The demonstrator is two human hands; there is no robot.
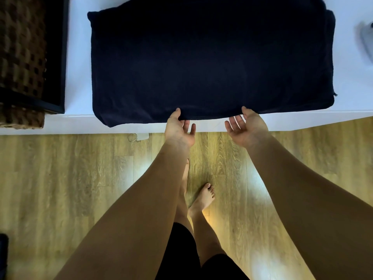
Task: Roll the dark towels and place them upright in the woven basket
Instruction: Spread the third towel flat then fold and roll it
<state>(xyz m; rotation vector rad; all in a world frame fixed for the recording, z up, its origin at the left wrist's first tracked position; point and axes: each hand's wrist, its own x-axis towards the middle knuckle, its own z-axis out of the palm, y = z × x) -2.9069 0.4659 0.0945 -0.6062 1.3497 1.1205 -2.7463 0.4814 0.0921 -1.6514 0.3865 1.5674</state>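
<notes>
While holding left hand point(179, 129) and right hand point(247, 128) level, both spread palm-up, thumbs touching near hem, pinching nothing yet, take up dark towel point(212, 57), flat on white table point(78, 77) right of woven basket point(20, 57), and roll away tightly, side edges square

a: dim overall. the towel point(212, 57) beyond the grip reads near-black, with no texture.
b: warm glare patches on the floor point(60, 178) below the grip. far right of it, a pale object point(366, 41) is smeared by blur.
</notes>
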